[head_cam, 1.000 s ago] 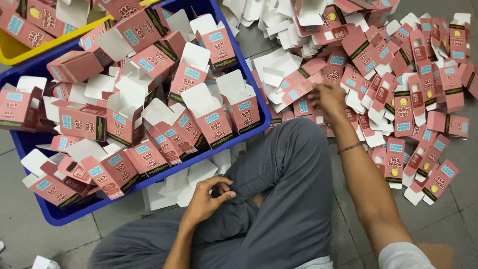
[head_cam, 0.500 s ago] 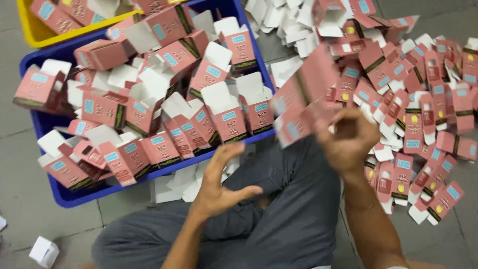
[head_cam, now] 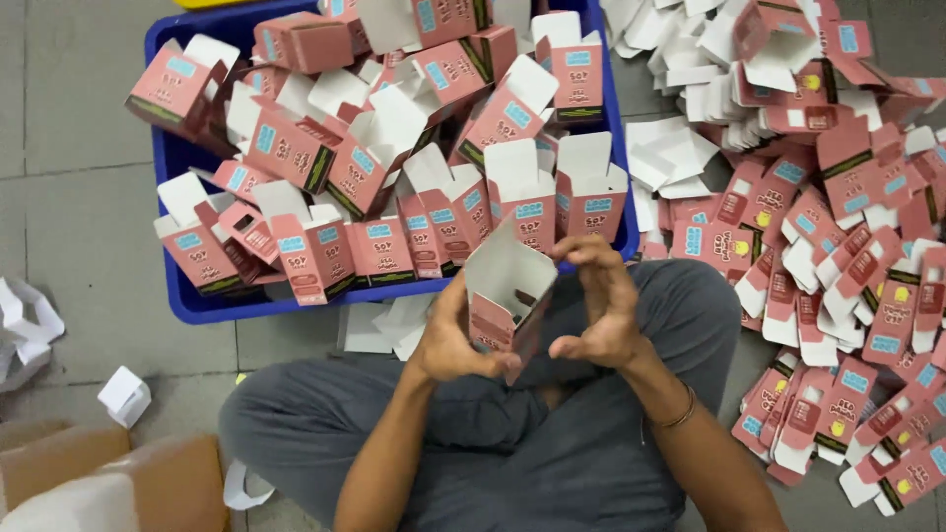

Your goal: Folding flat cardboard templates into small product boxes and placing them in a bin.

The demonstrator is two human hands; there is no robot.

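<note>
Seen from the head camera, the person sits cross-legged on the grey floor (head_cam: 79, 236) with a small pink carton (head_cam: 505, 296) held up over the lap, between both hands. The left hand (head_cam: 451, 343) is closed on the carton's lower left side, thumb and fingers pinching the panel. The right hand (head_cam: 603, 307) curls around the right side, fingers bent over the top edge, and seems to press on it more than clamp it. The carton is popped into a tube, its white inside and one upright flap facing the camera, so I judge the step in hand to be squaring the box up and closing its end. The next move likely calls for tucking the loose flaps inward while the left hand holds the body from collapsing. Just beyond the knees stands a blue crate (head_cam: 197, 300) heaped with formed cartons, lids open. To the person's right, a wide spread of flat blanks (head_cam: 847, 286) covers the floor, within reach of the right arm. At the lower left, a brown cardboard box (head_cam: 118, 488) and a few white scraps (head_cam: 123, 394) lie apart from the work.
</note>
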